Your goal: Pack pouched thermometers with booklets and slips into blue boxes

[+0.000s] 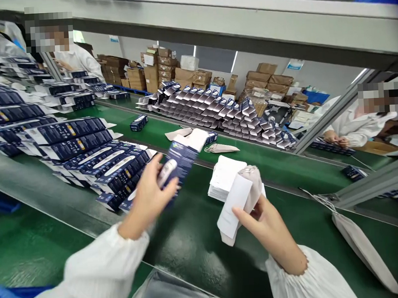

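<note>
In my left hand (151, 193) is a dark blue printed box (182, 161), tilted, with its white end flap (196, 139) open at the top. My right hand (265, 225) grips a light grey drawstring pouch (254, 184) together with a folded white leaflet (235, 207) lying against its front. What the pouch holds is hidden. Just behind the right hand, a stack of white leaflets (225, 172) sits on the green work surface (187, 243). Rows of similar blue boxes (115, 164) lie to the left of my left hand.
Another grey pouch (364, 251) lies at the right, and a smaller-looking one (222, 148) on the green belt (262, 159) ahead. Open boxes (210, 106) are piled beyond it. A metal post (334, 119) rises at right; co-workers in white sit left and right.
</note>
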The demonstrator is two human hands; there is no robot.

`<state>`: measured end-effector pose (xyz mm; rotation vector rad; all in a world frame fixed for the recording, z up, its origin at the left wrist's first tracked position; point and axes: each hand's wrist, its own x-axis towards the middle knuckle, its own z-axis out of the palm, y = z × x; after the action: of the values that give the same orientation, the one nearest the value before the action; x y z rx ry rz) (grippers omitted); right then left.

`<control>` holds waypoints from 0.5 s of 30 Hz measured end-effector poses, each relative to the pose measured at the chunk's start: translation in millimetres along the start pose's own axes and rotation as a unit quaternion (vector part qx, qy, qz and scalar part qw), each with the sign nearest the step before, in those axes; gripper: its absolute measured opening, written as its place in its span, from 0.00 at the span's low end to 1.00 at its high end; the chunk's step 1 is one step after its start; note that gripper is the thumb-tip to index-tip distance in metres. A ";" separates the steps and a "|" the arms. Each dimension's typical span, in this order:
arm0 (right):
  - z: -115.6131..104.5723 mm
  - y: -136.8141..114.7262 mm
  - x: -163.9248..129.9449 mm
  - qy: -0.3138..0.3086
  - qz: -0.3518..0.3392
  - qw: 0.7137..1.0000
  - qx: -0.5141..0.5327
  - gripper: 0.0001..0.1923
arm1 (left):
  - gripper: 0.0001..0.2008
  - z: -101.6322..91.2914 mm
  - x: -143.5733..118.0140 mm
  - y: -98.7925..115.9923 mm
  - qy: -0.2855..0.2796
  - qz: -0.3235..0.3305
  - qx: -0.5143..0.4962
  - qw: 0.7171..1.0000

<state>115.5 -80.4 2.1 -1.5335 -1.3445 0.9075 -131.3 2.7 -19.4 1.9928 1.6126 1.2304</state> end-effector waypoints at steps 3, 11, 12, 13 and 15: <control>-17.5 -2.6 -2.0 0.039 -0.025 0.999 -0.012 0.27 | 0.28 42.9 -40.6 40.7 -0.099 0.026 -0.190 0.976; -73.3 11.6 -6.9 0.046 -0.031 0.997 -0.062 0.25 | 0.19 84.1 -45.1 76.7 -0.299 -0.064 -0.494 0.814; -82.7 10.4 -5.3 0.058 -0.028 0.998 -0.021 0.25 | 0.24 85.8 -43.9 79.2 -0.294 -0.061 -0.480 0.824; -91.2 7.6 -3.3 0.070 -0.028 0.997 0.026 0.24 | 0.29 87.8 -44.3 82.0 -0.293 -0.056 -0.461 0.836; -102.3 -1.9 0.5 0.088 -0.044 0.990 0.103 0.23 | 0.32 92.9 -49.3 87.6 -0.295 -0.025 -0.402 0.866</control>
<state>209.7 -94.9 39.5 -1.3526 -1.1460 0.8102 -4.0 -45.1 -35.2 1.5240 0.6701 0.9060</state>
